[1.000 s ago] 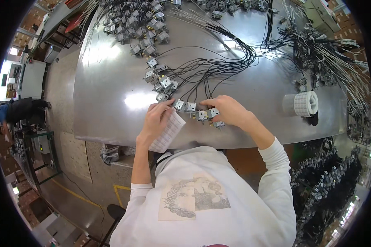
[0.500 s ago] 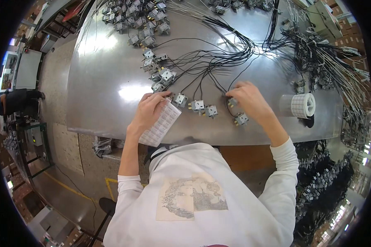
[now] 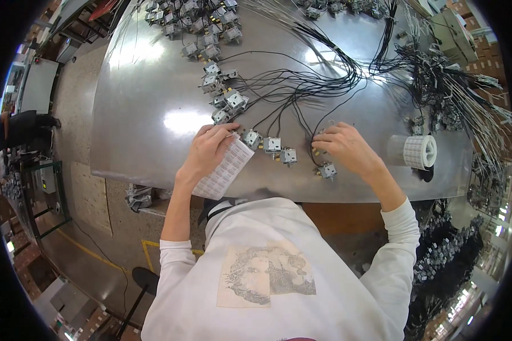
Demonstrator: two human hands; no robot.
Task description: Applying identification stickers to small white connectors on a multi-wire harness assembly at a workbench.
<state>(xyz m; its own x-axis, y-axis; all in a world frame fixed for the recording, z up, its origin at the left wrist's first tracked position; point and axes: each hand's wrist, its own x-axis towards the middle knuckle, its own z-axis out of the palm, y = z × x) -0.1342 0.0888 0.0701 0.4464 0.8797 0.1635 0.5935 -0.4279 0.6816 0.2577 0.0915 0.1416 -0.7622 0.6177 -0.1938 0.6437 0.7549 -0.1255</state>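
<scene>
My left hand (image 3: 206, 152) pinches the upper edge of a white sheet of printed labels (image 3: 226, 169), which hangs over the table's front edge. Beside its fingertips sits a small silver metal box with a black cable (image 3: 251, 138). Two similar boxes, one upright (image 3: 272, 145) and one smaller-looking (image 3: 289, 156), lie to the right. My right hand (image 3: 347, 146) has its fingers closed over another cabled metal box (image 3: 316, 151); only its brass-coloured terminals peek out. Just below that hand lies one more metal box (image 3: 326, 170).
Black cables (image 3: 324, 77) fan out from a tied bundle. Several metal boxes are heaped at the far left (image 3: 210, 34). A roll of labels (image 3: 420, 152) stands on the right of the metal table (image 3: 136, 119). Wire bundles (image 3: 466, 96) spread over the far right edge.
My right hand has dropped slightly, its fingers now covering more of the metal box. My left hand stays in place with the label sheet. The view has shifted a little.
</scene>
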